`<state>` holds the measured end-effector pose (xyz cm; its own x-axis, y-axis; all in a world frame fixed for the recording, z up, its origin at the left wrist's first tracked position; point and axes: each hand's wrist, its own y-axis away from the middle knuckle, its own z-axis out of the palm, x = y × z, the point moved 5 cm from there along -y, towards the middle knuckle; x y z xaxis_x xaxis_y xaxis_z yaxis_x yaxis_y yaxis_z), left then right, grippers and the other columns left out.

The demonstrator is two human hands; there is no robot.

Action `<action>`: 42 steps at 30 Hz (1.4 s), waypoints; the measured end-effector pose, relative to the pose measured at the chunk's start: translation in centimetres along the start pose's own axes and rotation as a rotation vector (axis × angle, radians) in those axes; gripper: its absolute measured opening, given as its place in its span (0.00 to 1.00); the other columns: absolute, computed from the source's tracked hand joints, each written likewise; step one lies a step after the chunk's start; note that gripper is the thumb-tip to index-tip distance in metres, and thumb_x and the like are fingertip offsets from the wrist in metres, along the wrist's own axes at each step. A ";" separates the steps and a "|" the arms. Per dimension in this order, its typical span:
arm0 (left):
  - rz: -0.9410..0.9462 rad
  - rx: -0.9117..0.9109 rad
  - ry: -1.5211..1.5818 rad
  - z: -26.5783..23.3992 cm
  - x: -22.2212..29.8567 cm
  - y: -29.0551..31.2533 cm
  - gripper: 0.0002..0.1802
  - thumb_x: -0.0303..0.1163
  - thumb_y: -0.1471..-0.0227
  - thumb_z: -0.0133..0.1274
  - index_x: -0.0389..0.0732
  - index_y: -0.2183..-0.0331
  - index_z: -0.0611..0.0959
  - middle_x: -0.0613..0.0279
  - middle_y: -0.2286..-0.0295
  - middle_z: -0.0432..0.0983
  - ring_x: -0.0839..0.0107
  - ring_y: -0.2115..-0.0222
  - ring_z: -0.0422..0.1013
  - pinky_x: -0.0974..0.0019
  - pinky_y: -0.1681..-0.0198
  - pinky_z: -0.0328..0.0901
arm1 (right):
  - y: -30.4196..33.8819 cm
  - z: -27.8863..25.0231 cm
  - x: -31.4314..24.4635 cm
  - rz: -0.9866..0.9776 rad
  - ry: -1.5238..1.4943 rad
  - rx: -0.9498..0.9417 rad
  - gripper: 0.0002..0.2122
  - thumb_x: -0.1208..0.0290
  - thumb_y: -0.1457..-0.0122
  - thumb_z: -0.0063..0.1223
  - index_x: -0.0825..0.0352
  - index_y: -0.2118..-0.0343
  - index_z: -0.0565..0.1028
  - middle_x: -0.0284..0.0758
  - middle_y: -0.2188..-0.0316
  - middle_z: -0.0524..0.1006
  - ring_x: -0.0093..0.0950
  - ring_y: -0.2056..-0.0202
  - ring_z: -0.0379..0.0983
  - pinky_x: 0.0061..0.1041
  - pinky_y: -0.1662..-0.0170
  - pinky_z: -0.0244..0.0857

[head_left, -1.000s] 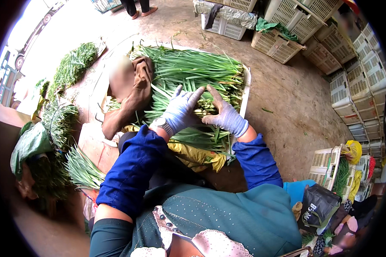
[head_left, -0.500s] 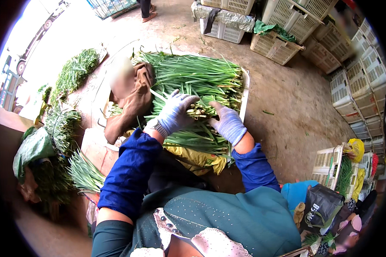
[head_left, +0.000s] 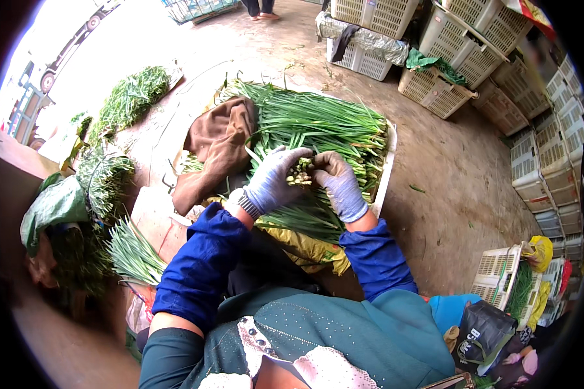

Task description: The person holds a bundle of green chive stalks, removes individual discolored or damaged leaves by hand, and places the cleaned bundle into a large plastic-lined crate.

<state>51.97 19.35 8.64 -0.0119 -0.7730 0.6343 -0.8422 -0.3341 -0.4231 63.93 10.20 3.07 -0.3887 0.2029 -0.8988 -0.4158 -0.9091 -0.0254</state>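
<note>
My gloved left hand (head_left: pixel 274 181) is wrapped round a bunch of chive-like greens (head_left: pixel 300 174), whose pale cut ends face up between my hands. Gloved too, my right hand (head_left: pixel 339 187) pinches at the right side of those ends with bent fingers; the fingertips are partly hidden. Beneath both hands lies a broad pile of the same long green leaves (head_left: pixel 305 120), stalk ends toward the right, on a white-edged tray (head_left: pixel 387 170). A brown cloth (head_left: pixel 217 133) covers the pile's left side.
Yellow sacking (head_left: pixel 305 249) shows below the pile. More greens (head_left: pixel 136 249) lie at the left, beside a green sheet (head_left: pixel 55 214). Stacked plastic crates (head_left: pixel 435 94) stand at the back and along the right. A dark bag (head_left: pixel 490 330) sits at lower right. Another person's feet (head_left: pixel 265 16) show far back.
My hands have come closer together. The right hand has moved left and now touches the bunch's ends, which are turned up more. The whole view has shifted slightly.
</note>
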 end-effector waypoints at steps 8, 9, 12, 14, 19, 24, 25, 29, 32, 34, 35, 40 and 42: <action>-0.189 0.020 0.238 0.2 -3.1 1.2 0.23 0.27 0.61 0.65 0.42 0.58 0.79 0.57 0.62 0.76 0.61 0.60 0.73 0.61 0.48 0.64 | 1.2 1.2 2.1 0.148 -0.154 0.114 0.10 0.87 0.43 0.46 0.71 0.59 0.70 0.36 0.64 0.77 0.23 0.66 0.76 0.21 0.59 0.73; -0.102 -0.072 0.223 -0.5 -0.8 0.1 0.23 0.25 0.60 0.64 0.41 0.57 0.79 0.57 0.60 0.76 0.62 0.57 0.73 0.63 0.49 0.65 | 0.9 0.7 3.9 -0.031 -0.139 0.151 0.10 0.86 0.44 0.46 0.70 0.59 0.71 0.34 0.67 0.77 0.23 0.71 0.75 0.20 0.64 0.73; 0.050 -0.035 0.270 -1.3 -0.4 0.5 0.24 0.24 0.61 0.64 0.42 0.57 0.80 0.56 0.56 0.76 0.62 0.53 0.71 0.62 0.49 0.66 | 1.5 2.3 5.0 0.047 -0.051 0.323 0.11 0.86 0.45 0.46 0.69 0.60 0.72 0.29 0.72 0.75 0.20 0.72 0.72 0.18 0.66 0.70; -0.036 -0.035 0.210 -1.5 -1.2 0.9 0.20 0.24 0.59 0.63 0.41 0.59 0.80 0.60 0.60 0.77 0.68 0.57 0.73 0.65 0.52 0.67 | 1.3 4.0 5.3 -0.093 -0.230 0.389 0.10 0.86 0.46 0.45 0.69 0.62 0.73 0.29 0.70 0.76 0.18 0.72 0.72 0.18 0.66 0.69; -0.255 0.150 0.298 -2.2 -3.6 2.3 0.18 0.21 0.57 0.61 0.41 0.60 0.81 0.66 0.65 0.78 0.78 0.62 0.72 0.70 0.56 0.68 | 1.2 2.5 4.8 -0.185 0.094 0.282 0.16 0.87 0.45 0.41 0.70 0.55 0.76 0.31 0.63 0.76 0.20 0.64 0.71 0.18 0.57 0.67; -0.322 0.203 0.448 -1.9 -5.1 2.6 0.15 0.19 0.56 0.59 0.39 0.63 0.80 0.67 0.65 0.77 0.80 0.63 0.71 0.72 0.57 0.69 | 6.4 1.9 1.4 -0.208 1.078 0.040 0.19 0.81 0.48 0.43 0.69 0.51 0.73 0.47 0.59 0.75 0.46 0.58 0.73 0.36 0.53 0.67; -0.322 0.184 0.421 -1.9 -5.1 2.6 0.16 0.20 0.57 0.60 0.40 0.62 0.80 0.65 0.66 0.77 0.78 0.64 0.72 0.71 0.58 0.69 | 6.9 2.4 2.0 -0.236 1.036 0.018 0.20 0.79 0.48 0.45 0.70 0.50 0.72 0.48 0.58 0.75 0.47 0.56 0.72 0.37 0.52 0.66; -0.182 0.149 0.214 -2.3 -2.6 2.1 0.18 0.25 0.60 0.60 0.39 0.62 0.79 0.52 0.66 0.76 0.57 0.64 0.74 0.62 0.58 0.69 | 7.8 6.5 -0.1 -0.453 0.889 -0.015 0.19 0.77 0.47 0.47 0.74 0.51 0.71 0.52 0.61 0.75 0.49 0.57 0.72 0.38 0.52 0.66; -0.186 0.175 0.233 -2.7 -2.4 2.4 0.19 0.25 0.61 0.61 0.39 0.61 0.79 0.52 0.66 0.76 0.57 0.63 0.74 0.62 0.57 0.69 | 7.2 5.3 2.2 -0.525 1.034 -0.079 0.17 0.74 0.45 0.50 0.75 0.52 0.71 0.50 0.63 0.75 0.47 0.60 0.72 0.37 0.56 0.66; -0.238 0.229 0.263 -2.8 -3.1 2.9 0.19 0.25 0.60 0.61 0.39 0.60 0.79 0.55 0.66 0.76 0.64 0.63 0.74 0.65 0.57 0.69 | 7.7 6.1 1.4 -0.531 0.951 -0.105 0.16 0.71 0.45 0.53 0.73 0.54 0.72 0.47 0.67 0.75 0.44 0.65 0.72 0.37 0.61 0.66; -0.277 0.253 0.272 -3.1 -3.7 3.0 0.19 0.24 0.59 0.61 0.39 0.61 0.79 0.57 0.66 0.76 0.68 0.63 0.73 0.66 0.57 0.69 | 7.7 6.6 1.0 -0.456 0.887 -0.122 0.16 0.71 0.46 0.54 0.72 0.55 0.73 0.46 0.68 0.75 0.44 0.66 0.72 0.37 0.62 0.66; -0.182 0.294 0.163 -2.7 -3.0 2.6 0.19 0.24 0.61 0.62 0.41 0.62 0.79 0.57 0.66 0.76 0.63 0.64 0.74 0.64 0.58 0.69 | 6.3 7.2 2.0 -0.400 0.952 -0.017 0.09 0.71 0.46 0.57 0.69 0.64 0.76 0.44 0.74 0.74 0.42 0.71 0.72 0.34 0.66 0.65; -0.165 0.263 0.160 -2.6 -2.3 2.8 0.19 0.25 0.61 0.62 0.41 0.62 0.79 0.55 0.66 0.76 0.61 0.63 0.74 0.63 0.57 0.69 | 5.2 5.6 3.6 -0.322 0.809 0.077 0.04 0.75 0.45 0.54 0.69 0.68 0.76 0.43 0.76 0.74 0.39 0.73 0.72 0.32 0.67 0.65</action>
<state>48.28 21.57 7.70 0.0106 -0.6097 0.7926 -0.6726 -0.5909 -0.4455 55.75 8.27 2.15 0.4478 0.0985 -0.8887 -0.4710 -0.8189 -0.3281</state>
